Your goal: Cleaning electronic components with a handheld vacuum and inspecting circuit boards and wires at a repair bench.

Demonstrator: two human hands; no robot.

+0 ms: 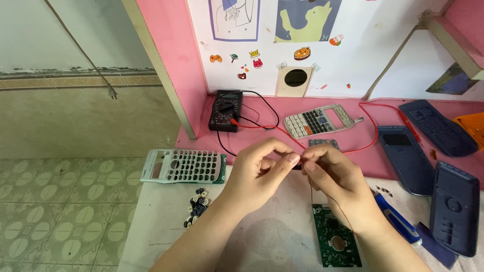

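Note:
My left hand (259,174) and my right hand (335,181) meet above the white table, fingertips pinched together on a small dark probe tip or wire end (298,165). A thin dark wire (333,201) runs from the pinch down toward a green circuit board (337,242) lying on the table below my right hand. A red lead (370,126) and a black lead (224,146) trail back to a black multimeter (226,110) on the pink shelf.
An open calculator front with empty key holes (184,166) lies left, loose keys (197,206) beside it. Another calculator keypad frame (317,121), several dark blue back covers (406,158), an orange cover (471,126) and a blue screwdriver handle (396,219) lie right.

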